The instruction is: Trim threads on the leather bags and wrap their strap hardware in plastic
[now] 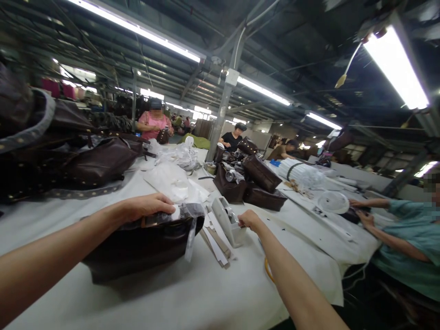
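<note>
My left hand is closed on the top edge of a dark brown leather bag, with a small white piece by its fingertips. Clear plastic film sticks out of the bag's opening and hangs over its right end. On the table, right of the bag, is a light grey tape dispenser with a roll in it. At the dispenser's right side, the fingers of my right hand are pinched together; what is between them is hidden. White and brown card strips lie between bag and dispenser.
More dark brown bags are piled at left and beyond the dispenser. Crumpled white wrapping lies mid-table. A bundle of white rolls and a small white fan stand at right, near a co-worker in a green shirt.
</note>
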The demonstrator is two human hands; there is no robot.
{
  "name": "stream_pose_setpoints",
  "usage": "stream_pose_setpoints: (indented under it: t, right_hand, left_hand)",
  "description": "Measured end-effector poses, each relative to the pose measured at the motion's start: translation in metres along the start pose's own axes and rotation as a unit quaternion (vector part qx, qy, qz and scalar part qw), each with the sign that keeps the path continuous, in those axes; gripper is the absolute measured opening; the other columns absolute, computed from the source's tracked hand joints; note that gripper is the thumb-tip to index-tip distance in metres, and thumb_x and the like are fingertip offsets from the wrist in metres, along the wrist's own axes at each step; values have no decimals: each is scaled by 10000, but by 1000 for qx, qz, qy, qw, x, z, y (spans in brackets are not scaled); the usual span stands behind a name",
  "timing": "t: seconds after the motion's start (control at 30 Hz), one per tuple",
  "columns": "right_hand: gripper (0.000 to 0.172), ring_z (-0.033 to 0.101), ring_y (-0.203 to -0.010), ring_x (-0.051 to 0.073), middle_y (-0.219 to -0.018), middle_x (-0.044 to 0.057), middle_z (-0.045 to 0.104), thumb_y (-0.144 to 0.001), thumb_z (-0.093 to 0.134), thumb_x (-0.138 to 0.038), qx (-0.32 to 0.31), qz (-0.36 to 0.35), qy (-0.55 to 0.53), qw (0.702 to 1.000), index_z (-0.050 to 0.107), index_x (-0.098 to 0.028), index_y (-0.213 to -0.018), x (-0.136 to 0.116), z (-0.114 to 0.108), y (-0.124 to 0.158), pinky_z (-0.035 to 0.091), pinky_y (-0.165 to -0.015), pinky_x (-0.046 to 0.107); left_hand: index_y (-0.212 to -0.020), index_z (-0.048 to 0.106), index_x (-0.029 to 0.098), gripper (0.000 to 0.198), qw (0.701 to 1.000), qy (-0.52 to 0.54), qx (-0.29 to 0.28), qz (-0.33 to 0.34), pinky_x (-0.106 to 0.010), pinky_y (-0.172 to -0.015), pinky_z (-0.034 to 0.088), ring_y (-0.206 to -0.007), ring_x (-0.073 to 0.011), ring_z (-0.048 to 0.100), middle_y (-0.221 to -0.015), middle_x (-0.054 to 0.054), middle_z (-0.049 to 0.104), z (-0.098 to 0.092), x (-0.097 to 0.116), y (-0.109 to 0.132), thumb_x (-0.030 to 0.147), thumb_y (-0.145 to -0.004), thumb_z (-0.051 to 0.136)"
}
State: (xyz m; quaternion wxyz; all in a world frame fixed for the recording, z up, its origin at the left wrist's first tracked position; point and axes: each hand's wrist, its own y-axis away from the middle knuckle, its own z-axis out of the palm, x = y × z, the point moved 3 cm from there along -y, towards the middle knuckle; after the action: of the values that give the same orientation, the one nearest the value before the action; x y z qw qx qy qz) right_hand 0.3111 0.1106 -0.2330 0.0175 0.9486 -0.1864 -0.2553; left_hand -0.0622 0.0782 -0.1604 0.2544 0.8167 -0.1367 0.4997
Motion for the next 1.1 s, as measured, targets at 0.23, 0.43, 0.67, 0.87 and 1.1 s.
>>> stream_pose_setpoints:
  t: [0.23, 0.43, 0.67, 0.87, 1.1]
  right_hand:
    - [272, 633, -839, 158, -1038, 70, 632, -908, 598, -323, -68, 101, -57, 991, 596, -122, -1092, 2, -5, 6, 556, -708, 318]
    - [220, 559, -600, 82, -809, -1, 619, -914, 583, -342, -35, 95, -72, 992, 614, -125, -918, 42, -12, 37, 477, -517, 209]
    - [401, 403, -447, 85, -425, -53, 379, -819, 634, -198, -11, 60, -67, 996, 493, -148, -446, 55, 14, 67, 288, -453, 228]
    - [257, 237, -423, 60, -504, -70, 405, -752, 649, -405, -94, -92, -373, 918, 603, -174, -650, -31, 6, 129, 169, -446, 226]
    - [424, 226, -438, 28, -573, -30, 533, -576, 791, -524, -107, -140, -540, 823, 660, -136, -683, -147, 53, 199, 115, -433, 217]
  left_hand:
    - [-776, 687, 179, 428, 1000, -1, 15, -12, -218, -471, 382, -555, -153, 551, -654, -10, 650, -4, -7, -6, 550, -567, 738]
    - [-817, 698, 178, 442, 999, -1, 32, -14, -218, -462, 380, -551, -152, 554, -665, -10, 655, -6, -8, -11, 528, -552, 750]
    - [-707, 681, 150, 328, 999, 14, 30, 14, -226, -484, 376, -545, -141, 530, -624, -13, 632, 2, -5, -4, 451, -578, 695]
    - [-634, 636, 150, 255, 998, 3, 49, 31, -233, -455, 298, -475, -112, 433, -527, 24, 529, 12, 1, 2, 396, -563, 636]
    - [-618, 630, 135, 230, 993, -57, 61, 85, -234, -478, 309, -517, -115, 426, -547, 17, 512, 19, 3, 7, 355, -597, 568]
